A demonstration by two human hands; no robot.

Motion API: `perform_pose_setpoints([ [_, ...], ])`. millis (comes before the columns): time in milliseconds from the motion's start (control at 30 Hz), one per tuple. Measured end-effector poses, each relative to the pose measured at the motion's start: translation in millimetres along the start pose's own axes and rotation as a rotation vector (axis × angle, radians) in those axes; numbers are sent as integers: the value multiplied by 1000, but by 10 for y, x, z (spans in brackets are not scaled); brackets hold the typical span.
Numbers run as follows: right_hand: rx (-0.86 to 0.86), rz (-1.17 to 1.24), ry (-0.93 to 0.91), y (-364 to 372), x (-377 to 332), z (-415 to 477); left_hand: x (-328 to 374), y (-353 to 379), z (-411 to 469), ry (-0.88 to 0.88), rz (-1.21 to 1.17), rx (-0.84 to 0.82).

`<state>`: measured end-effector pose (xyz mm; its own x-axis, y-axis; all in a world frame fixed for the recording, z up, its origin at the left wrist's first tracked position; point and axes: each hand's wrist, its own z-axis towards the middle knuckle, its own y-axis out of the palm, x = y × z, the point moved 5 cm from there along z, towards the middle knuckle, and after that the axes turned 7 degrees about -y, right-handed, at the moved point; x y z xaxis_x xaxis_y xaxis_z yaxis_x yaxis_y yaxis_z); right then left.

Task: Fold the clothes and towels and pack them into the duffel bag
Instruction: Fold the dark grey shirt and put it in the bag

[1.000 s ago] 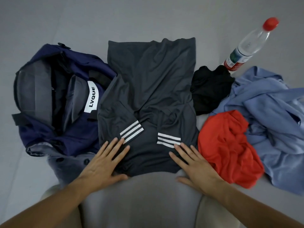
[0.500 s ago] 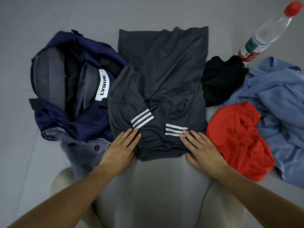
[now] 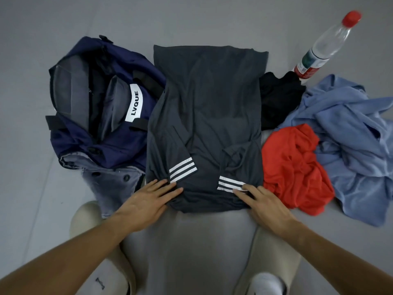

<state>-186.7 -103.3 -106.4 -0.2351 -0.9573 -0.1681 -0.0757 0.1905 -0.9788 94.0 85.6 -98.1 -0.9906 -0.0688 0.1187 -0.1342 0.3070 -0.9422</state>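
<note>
A dark grey T-shirt (image 3: 208, 116) lies flat in the middle, both sleeves with white stripes folded inward over its body. My left hand (image 3: 146, 201) rests flat with straight fingers on its near left corner. My right hand (image 3: 263, 201) lies flat on the near right corner, fingertips at the striped cuff. To the left an open navy duffel bag (image 3: 100, 107) with a white LVQUE label lies on its side. A crumpled red garment (image 3: 293, 167), a black garment (image 3: 278, 99) and a light blue garment (image 3: 353, 145) are heaped on the right.
A clear plastic bottle (image 3: 325, 45) with a red cap lies at the back right. A grey buttoned garment (image 3: 112, 184) sits under the bag's near edge. My knees in beige trousers are at the bottom, on a grey surface (image 3: 42, 209).
Both hands have slid a little up the near edge of the shirt and closer together. The view has shifted, so everything sits slightly to the right and lower than before.
</note>
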Motion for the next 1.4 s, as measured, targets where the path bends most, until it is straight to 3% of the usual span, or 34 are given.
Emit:
perform_pose_setpoints([
  [100, 36, 33, 9, -29, -38, -4, 86, 60, -91, -19, 7, 18],
  [200, 80, 78, -17, -93, 27, 144, 92, -71, 6, -135, -174, 139],
  [333, 254, 400, 234, -343, 269, 352, -71, -421, 310, -410, -475, 274],
  [467, 393, 514, 486, -642, 657, 740, -409, -785, 828, -486, -489, 414],
  [600, 378, 350, 572, -784, 947, 1202, -709, -949, 1324, -546, -292, 411],
  [667, 393, 142, 497, -831, 977, 1345, -753, -994, 1467, -510, -163, 452],
  [733, 434, 24, 282, -829, 832, 1434, -595, -991, 1541, -351, -53, 526],
  [800, 326, 5, 96, -634, 627, 1434, -337, -850, 1535, -155, -52, 505],
  [900, -60, 0, 111, -174, 612, 1235, -305, -356, 1384, -155, 2, 214],
  [1000, -197, 5, 139, -45, 740, 1065, -515, -73, 1207, -184, 32, 25],
  [1133, -194, 3, 83, -104, 733, 1029, -570, -107, 1135, -115, 37, -23],
  [1267, 2, -58, 9, -104, 666, 765, -685, -121, 877, -183, -11, 44],
  [1400, 25, -50, 63, -28, 760, 586, -665, -136, 802, -226, -36, 91],
])
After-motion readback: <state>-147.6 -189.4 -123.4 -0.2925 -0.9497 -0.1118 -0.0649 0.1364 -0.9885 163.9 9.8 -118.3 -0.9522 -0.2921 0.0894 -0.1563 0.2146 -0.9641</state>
